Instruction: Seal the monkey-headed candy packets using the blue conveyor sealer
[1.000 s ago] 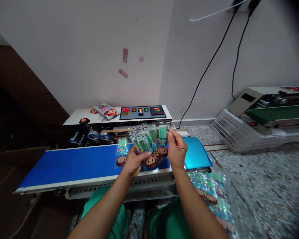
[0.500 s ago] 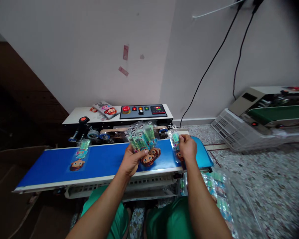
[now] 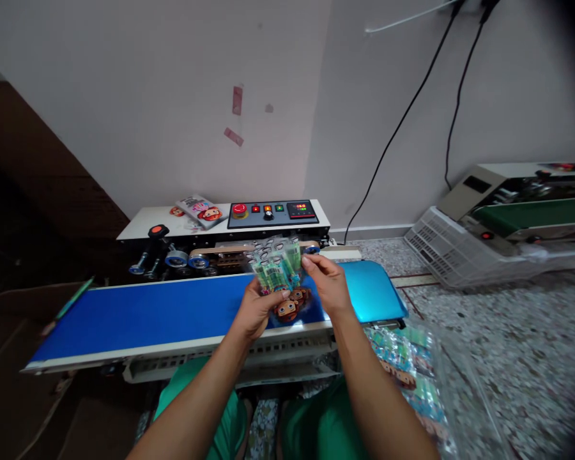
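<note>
My left hand (image 3: 259,308) grips a fanned bunch of clear plastic packets (image 3: 278,276) with green contents, barcodes and a cartoon face at the lower end. It is held over the blue conveyor belt (image 3: 172,313) of a band sealing machine. Thumb and finger of my right hand (image 3: 329,281) pinch the right edge of the bunch, at one packet. Off the belt's left end tips a single packet (image 3: 74,299), seen nearly edge-on. The bunch hides part of the sealer's rollers.
Behind the belt is the control panel (image 3: 273,214) with lit buttons; a printed pouch (image 3: 204,212) lies beside it. More packets in a clear bag (image 3: 424,377) are at lower right. A white crate (image 3: 434,249) and a second sealer (image 3: 522,198) stand at right. Cardboard (image 3: 9,358) is at left.
My right hand has moved left from the belt's right part to the bunch, no longer on the separate packet there. The packet on the belt's left part has travelled to the end and tipped over.
</note>
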The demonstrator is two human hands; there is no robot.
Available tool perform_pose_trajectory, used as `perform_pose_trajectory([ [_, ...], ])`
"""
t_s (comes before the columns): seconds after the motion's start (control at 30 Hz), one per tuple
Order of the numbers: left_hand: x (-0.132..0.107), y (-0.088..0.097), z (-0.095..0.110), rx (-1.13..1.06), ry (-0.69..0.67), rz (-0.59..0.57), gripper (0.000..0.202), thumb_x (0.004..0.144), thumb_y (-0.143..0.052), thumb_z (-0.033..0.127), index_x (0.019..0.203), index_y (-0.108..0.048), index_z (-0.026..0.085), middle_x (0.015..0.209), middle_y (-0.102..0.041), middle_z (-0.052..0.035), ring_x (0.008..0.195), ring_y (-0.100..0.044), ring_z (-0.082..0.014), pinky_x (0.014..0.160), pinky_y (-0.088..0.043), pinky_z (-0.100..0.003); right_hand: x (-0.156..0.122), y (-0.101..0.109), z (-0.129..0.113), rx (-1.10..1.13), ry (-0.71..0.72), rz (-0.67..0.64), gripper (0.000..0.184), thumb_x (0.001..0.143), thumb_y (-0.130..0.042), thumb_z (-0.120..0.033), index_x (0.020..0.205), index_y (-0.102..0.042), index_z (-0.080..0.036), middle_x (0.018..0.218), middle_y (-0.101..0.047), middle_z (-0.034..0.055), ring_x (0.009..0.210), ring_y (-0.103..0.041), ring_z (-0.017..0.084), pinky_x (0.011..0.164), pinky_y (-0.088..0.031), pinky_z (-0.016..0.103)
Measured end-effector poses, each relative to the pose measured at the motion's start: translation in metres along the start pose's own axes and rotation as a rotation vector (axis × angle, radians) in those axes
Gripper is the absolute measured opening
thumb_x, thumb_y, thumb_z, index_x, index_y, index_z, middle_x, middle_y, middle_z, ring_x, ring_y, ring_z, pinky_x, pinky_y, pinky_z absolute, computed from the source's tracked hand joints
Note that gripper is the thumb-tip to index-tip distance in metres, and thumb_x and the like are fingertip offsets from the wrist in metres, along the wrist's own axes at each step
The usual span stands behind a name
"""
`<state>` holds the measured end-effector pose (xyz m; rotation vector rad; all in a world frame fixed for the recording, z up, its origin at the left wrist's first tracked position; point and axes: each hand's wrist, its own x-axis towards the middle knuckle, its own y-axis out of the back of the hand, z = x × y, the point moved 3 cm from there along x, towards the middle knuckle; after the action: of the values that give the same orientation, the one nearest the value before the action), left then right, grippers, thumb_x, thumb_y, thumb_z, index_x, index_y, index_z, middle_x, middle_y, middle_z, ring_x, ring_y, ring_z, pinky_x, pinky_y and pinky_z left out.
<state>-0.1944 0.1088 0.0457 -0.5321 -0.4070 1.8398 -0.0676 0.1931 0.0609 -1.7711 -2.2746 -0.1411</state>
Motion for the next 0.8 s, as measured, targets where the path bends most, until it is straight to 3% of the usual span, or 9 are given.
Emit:
perform_pose_trajectory([
  [0.07,-0.001,-0.002,0.000,0.003,0.002,-0.023,0.045,0.057,-0.079,0.013,0.098,-0.060,0.014,0.089,-0.072,-0.0072,0.078,-0.067,-0.0195,0.077,-0.052,-0.034,-0.002,0.000,-0.002,0.044,0.046,0.100,0.019,0.076,-0.065,-0.036,0.083,-0.069,-0.019,0.079,-0.067,-0.0001,0.077,-0.058,0.014,0.072,-0.045,0.026],
  [0.2,0.000,0.001,-0.003,0.005,0.032,-0.020,0.045,0.057,-0.079,0.014,0.097,-0.060,0.014,0.088,-0.072,-0.0080,0.078,-0.067,-0.0208,0.078,-0.052,-0.037,0.000,0.015,-0.006,0.032,0.144,0.306,0.022,0.080,-0.059,-0.038,0.086,-0.065,-0.018,0.082,-0.065,0.0005,0.076,-0.056,0.013,0.071,-0.044,0.025],
  [0.33,0.001,0.006,-0.002,0.028,0.036,0.026,0.042,0.056,-0.080,0.015,0.094,-0.060,0.015,0.083,-0.072,-0.0055,0.074,-0.067,-0.0195,0.076,-0.052,-0.035,0.005,0.052,0.000,-0.317,0.076,0.424,0.034,0.085,-0.046,-0.046,0.094,-0.061,-0.017,0.074,-0.060,0.0009,0.062,-0.053,0.013,0.059,-0.040,0.024],
  [0.47,0.000,0.005,0.005,0.048,-0.010,0.032,0.046,0.056,-0.079,0.014,0.097,-0.057,0.017,0.085,-0.071,-0.0047,0.076,-0.067,-0.0194,0.077,-0.051,-0.034,0.013,0.083,0.018,-0.850,-0.077,0.368,0.032,0.086,-0.042,-0.040,0.090,-0.063,-0.016,0.070,-0.062,0.0049,0.063,-0.054,0.016,0.058,-0.034,0.025],
  [0.57,0.000,0.003,0.008,0.038,-0.020,0.044,0.053,0.055,-0.080,0.014,0.101,-0.054,0.018,0.086,-0.071,-0.0044,0.077,-0.067,-0.0201,0.077,-0.051,-0.036,0.018,0.087,0.030,-1.100,-0.207,0.303,0.030,0.087,-0.042,-0.034,0.089,-0.065,-0.015,0.072,-0.064,0.0077,0.066,-0.055,0.018,0.057,-0.029,0.026],
  [0.67,0.000,0.003,0.009,0.028,-0.012,0.056,0.055,0.052,-0.081,0.013,0.100,-0.055,0.018,0.084,-0.071,-0.0032,0.074,-0.067,-0.0186,0.076,-0.052,-0.036,0.022,0.075,0.038,-1.150,-0.244,0.241,0.030,0.088,-0.040,-0.032,0.092,-0.065,-0.016,0.076,-0.066,0.0086,0.069,-0.056,0.018,0.058,-0.029,0.026],
  [0.8,0.000,0.005,0.006,0.031,0.005,0.062,0.050,0.051,-0.082,0.013,0.095,-0.058,0.017,0.082,-0.071,-0.0023,0.072,-0.066,-0.0170,0.077,-0.051,-0.034,0.023,0.051,0.038,-1.086,-0.153,0.151,0.031,0.089,-0.040,-0.032,0.097,-0.064,-0.014,0.084,-0.067,0.0109,0.079,-0.058,0.020,0.068,-0.036,0.028],
])
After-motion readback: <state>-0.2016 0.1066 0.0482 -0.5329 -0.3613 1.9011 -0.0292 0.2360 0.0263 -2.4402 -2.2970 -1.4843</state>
